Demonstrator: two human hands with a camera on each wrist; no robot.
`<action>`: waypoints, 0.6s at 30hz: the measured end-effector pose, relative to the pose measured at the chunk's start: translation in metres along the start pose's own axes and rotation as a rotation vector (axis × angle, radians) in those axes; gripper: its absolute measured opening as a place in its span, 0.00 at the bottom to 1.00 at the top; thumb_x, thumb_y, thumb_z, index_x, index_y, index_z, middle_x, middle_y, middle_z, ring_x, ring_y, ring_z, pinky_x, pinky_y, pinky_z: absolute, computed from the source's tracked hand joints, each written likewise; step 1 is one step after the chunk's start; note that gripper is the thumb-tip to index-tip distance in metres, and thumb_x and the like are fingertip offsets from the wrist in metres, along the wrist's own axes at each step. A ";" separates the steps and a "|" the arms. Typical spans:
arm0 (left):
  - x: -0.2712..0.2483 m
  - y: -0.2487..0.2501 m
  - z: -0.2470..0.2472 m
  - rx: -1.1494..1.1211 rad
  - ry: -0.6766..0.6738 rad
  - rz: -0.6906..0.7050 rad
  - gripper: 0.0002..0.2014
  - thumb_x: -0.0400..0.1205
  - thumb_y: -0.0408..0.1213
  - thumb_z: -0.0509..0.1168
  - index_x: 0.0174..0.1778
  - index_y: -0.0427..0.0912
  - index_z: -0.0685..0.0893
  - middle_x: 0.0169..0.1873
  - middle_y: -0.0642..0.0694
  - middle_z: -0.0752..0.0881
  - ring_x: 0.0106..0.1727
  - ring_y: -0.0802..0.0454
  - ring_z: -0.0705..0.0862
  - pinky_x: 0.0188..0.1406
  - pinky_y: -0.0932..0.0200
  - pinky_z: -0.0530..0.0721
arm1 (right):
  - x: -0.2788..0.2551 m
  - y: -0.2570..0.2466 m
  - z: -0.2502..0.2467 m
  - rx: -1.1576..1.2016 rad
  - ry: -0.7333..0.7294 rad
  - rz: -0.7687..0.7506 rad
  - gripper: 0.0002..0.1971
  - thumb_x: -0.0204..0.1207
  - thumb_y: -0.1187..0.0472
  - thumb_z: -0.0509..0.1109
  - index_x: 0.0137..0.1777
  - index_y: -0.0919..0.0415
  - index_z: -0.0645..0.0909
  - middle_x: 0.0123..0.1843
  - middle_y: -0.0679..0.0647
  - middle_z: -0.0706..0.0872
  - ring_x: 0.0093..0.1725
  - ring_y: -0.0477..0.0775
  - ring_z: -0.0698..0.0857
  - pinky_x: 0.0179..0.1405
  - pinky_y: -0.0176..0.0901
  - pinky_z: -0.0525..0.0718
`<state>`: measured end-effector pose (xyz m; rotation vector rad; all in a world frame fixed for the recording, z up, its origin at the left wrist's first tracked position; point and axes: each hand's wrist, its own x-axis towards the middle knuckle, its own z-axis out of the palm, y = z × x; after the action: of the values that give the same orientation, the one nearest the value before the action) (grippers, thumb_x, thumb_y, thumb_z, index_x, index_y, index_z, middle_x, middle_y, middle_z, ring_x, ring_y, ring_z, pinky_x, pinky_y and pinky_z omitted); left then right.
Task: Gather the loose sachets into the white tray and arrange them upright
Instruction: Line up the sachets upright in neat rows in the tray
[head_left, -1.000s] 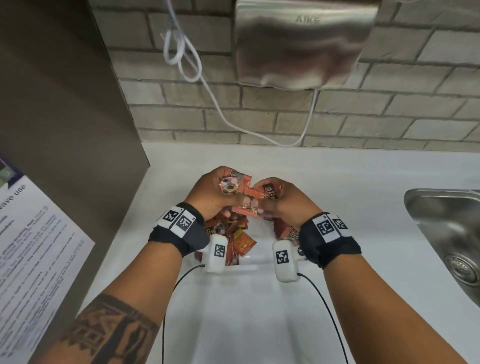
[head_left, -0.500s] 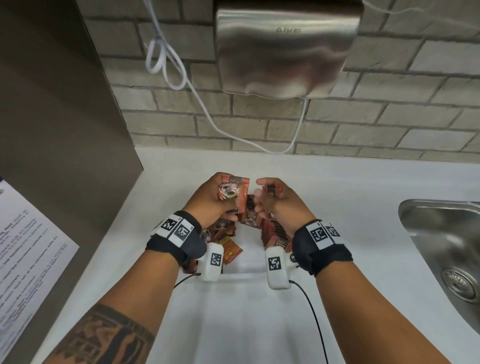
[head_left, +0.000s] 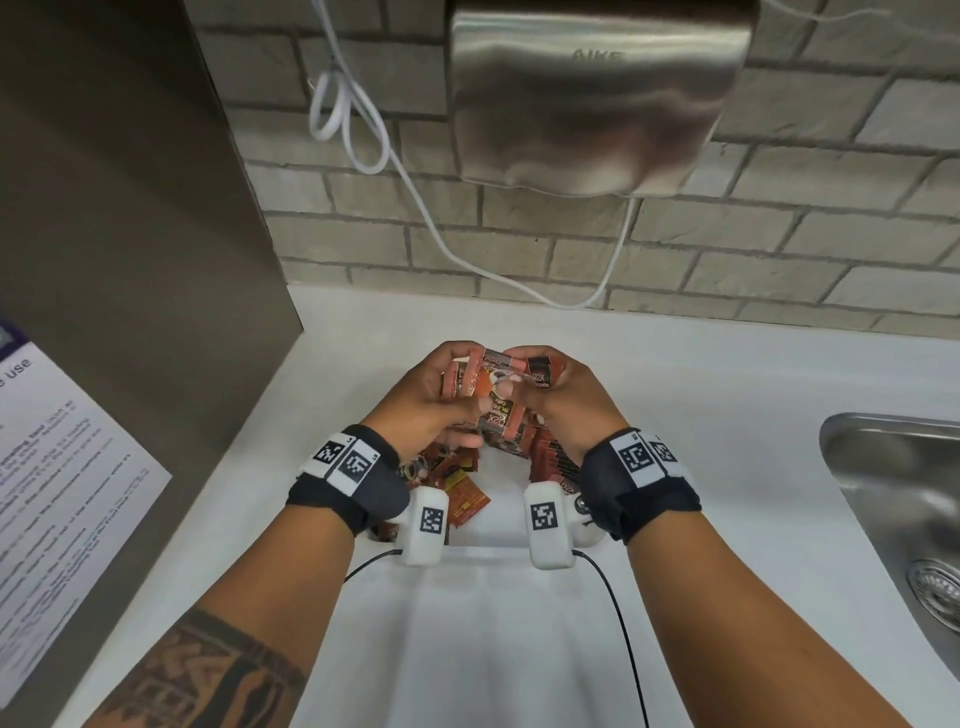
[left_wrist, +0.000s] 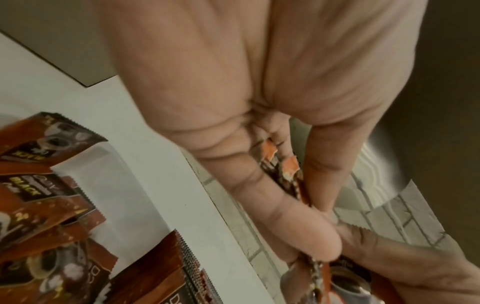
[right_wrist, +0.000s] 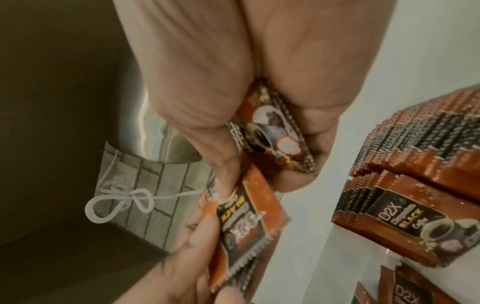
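Several orange-brown coffee sachets (head_left: 493, 387) are bunched between both hands above the far end of the white tray (head_left: 498, 519). My left hand (head_left: 431, 400) grips one side of the bunch, and its fingers curl round the sachet edges (left_wrist: 285, 170). My right hand (head_left: 571, 400) pinches the other side, with a sachet (right_wrist: 270, 139) tucked in its palm. Loose sachets (head_left: 460, 493) lie jumbled in the tray's left part. A row of sachets (right_wrist: 415, 164) stands upright along its right side.
A steel sink (head_left: 893, 493) sits in the white counter at the right. A metal hand dryer (head_left: 597, 93) with a looped white cord (head_left: 353, 130) hangs on the brick wall behind. A grey panel (head_left: 130, 260) with a paper notice (head_left: 52, 493) bounds the left.
The two hands have come together, so their separate sachets now form one bunch. The view has shifted slightly.
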<state>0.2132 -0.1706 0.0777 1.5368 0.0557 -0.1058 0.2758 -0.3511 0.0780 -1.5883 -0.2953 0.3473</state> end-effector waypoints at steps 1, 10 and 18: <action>0.000 -0.001 -0.001 -0.016 0.002 -0.001 0.23 0.81 0.27 0.71 0.69 0.49 0.75 0.58 0.45 0.86 0.51 0.47 0.92 0.33 0.58 0.89 | 0.000 0.000 0.000 0.018 -0.006 0.003 0.17 0.72 0.71 0.80 0.59 0.59 0.84 0.50 0.55 0.93 0.48 0.60 0.92 0.48 0.51 0.91; 0.009 -0.003 -0.007 0.145 0.237 0.121 0.21 0.71 0.37 0.83 0.55 0.44 0.81 0.46 0.40 0.92 0.36 0.41 0.89 0.22 0.55 0.83 | -0.001 0.011 0.007 -0.164 -0.139 0.132 0.20 0.65 0.66 0.84 0.55 0.53 0.85 0.43 0.56 0.92 0.37 0.58 0.89 0.36 0.46 0.84; 0.014 0.006 -0.001 0.319 0.148 0.134 0.15 0.73 0.43 0.81 0.50 0.46 0.83 0.44 0.40 0.91 0.37 0.43 0.89 0.26 0.51 0.87 | -0.008 0.005 0.014 -0.103 -0.287 0.214 0.12 0.75 0.69 0.77 0.57 0.60 0.86 0.49 0.58 0.93 0.48 0.59 0.92 0.46 0.50 0.89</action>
<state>0.2274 -0.1695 0.0817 1.8608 0.0547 0.1112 0.2628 -0.3414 0.0727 -1.6757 -0.3686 0.7394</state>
